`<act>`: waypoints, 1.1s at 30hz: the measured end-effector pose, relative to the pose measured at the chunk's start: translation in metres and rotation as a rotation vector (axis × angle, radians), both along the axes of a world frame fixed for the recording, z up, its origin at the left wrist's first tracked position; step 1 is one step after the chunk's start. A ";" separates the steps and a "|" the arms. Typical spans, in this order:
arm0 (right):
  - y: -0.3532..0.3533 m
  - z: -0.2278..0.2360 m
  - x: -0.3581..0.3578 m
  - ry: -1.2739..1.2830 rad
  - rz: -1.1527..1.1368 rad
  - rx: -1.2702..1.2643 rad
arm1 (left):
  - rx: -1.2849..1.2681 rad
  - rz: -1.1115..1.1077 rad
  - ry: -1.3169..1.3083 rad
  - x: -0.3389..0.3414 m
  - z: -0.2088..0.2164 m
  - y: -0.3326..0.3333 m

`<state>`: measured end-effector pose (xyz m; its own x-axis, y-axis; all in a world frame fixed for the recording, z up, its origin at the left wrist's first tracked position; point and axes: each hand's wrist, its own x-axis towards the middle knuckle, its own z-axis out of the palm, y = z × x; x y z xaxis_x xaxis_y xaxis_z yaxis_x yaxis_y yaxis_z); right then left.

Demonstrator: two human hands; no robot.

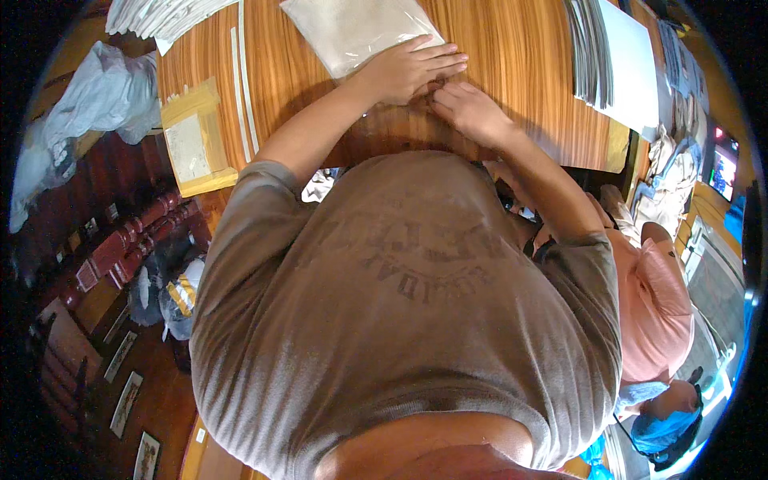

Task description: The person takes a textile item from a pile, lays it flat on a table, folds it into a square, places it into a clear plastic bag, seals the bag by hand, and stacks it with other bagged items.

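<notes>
A flat, pale package in clear plastic lies on the wood-grain table at the far middle. Across its near right corner rests my left hand, fingers stretched out and lying flat. Just below and to the right, my right hand is closed, its fingers bent together close to the left hand's fingers and the package corner. What those fingers pinch, if anything, is hidden.
Stacked white sheets lie at the far left, another upright-looking stack at the right. Yellow tape covers the table's left corner. A pink-clad person is at my right. A greyish plastic bag hangs left.
</notes>
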<state>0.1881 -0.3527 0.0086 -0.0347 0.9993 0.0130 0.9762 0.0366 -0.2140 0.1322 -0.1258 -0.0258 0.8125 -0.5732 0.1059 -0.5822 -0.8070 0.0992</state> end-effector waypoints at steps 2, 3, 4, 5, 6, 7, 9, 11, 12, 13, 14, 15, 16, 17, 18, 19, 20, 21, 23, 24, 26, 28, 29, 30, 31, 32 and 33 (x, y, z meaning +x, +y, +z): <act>-0.010 0.007 0.000 -0.038 0.083 -0.048 | -0.047 -0.038 0.005 0.000 -0.004 0.002; -0.010 0.014 0.001 -0.059 0.125 -0.071 | -0.037 -0.026 0.013 0.000 -0.006 0.000; -0.008 0.021 0.000 -0.082 0.094 0.036 | -0.026 -0.013 0.021 0.000 -0.008 -0.002; -0.003 0.027 -0.002 -0.105 0.064 0.144 | -0.016 0.000 0.029 0.000 -0.010 -0.004; 0.001 0.032 -0.006 -0.124 0.032 0.250 | -0.021 -0.011 0.029 0.001 -0.014 -0.004; 0.007 0.030 -0.011 -0.098 -0.003 0.261 | -0.026 -0.021 0.028 0.003 -0.018 -0.003; 0.020 0.019 -0.023 -0.047 -0.076 0.285 | -0.004 -0.040 0.022 0.003 -0.017 -0.002; 0.031 0.013 -0.036 -0.081 -0.143 0.176 | 0.049 -0.059 0.012 0.002 -0.008 0.000; 0.033 0.009 -0.041 -0.096 -0.174 0.120 | 0.069 -0.058 0.001 0.001 -0.005 0.000; 0.033 0.006 -0.044 -0.094 -0.183 0.076 | 0.089 -0.058 -0.010 0.000 -0.001 -0.001; 0.033 0.001 -0.047 -0.092 -0.191 0.033 | 0.109 -0.058 -0.021 -0.001 0.000 -0.002; 0.034 -0.002 -0.051 -0.091 -0.200 -0.009 | 0.102 -0.067 -0.029 -0.001 0.000 -0.001; 0.033 -0.004 -0.054 -0.092 -0.205 0.055 | 0.095 -0.076 -0.037 -0.002 -0.001 0.000; 0.032 -0.006 -0.056 -0.095 -0.210 0.120 | 0.087 -0.086 -0.045 -0.001 -0.002 0.001; 0.030 -0.006 -0.056 -0.097 -0.212 0.184 | 0.033 -0.082 -0.041 -0.002 -0.006 0.002; 0.026 -0.003 -0.059 -0.110 -0.189 0.153 | -0.022 -0.078 -0.037 -0.003 -0.011 0.003; 0.020 0.002 -0.063 -0.123 -0.166 0.122 | -0.077 -0.074 -0.032 -0.003 -0.015 0.003; 0.014 0.008 -0.068 -0.133 -0.148 0.088 | -0.096 -0.079 -0.044 -0.002 -0.019 0.003; 0.008 0.021 -0.069 -0.136 -0.064 0.174 | -0.124 -0.078 -0.068 -0.003 -0.025 0.005; 0.005 0.025 -0.070 -0.140 -0.026 0.216 | -0.110 -0.081 -0.074 -0.003 -0.024 0.004; 0.016 0.024 -0.081 -0.098 -0.173 0.296 | -0.082 -0.083 -0.087 -0.003 -0.024 0.003; 0.029 0.015 -0.091 -0.081 -0.272 0.238 | 0.018 -0.088 -0.122 -0.001 -0.019 0.002; 0.037 0.002 -0.092 -0.087 -0.298 0.144 | 0.069 -0.091 -0.142 -0.001 -0.017 0.002; 0.046 -0.003 -0.094 -0.091 -0.319 0.054 | 0.029 -0.095 -0.136 0.000 -0.022 0.003; 0.051 -0.004 -0.097 -0.082 -0.295 0.036 | -0.011 -0.099 -0.131 0.002 -0.029 0.003; 0.055 -0.003 -0.101 -0.072 -0.271 0.019 | -0.051 -0.103 -0.126 0.003 -0.035 0.002; 0.057 0.000 -0.104 -0.061 -0.250 -0.003 | -0.029 -0.101 -0.126 0.003 -0.033 0.001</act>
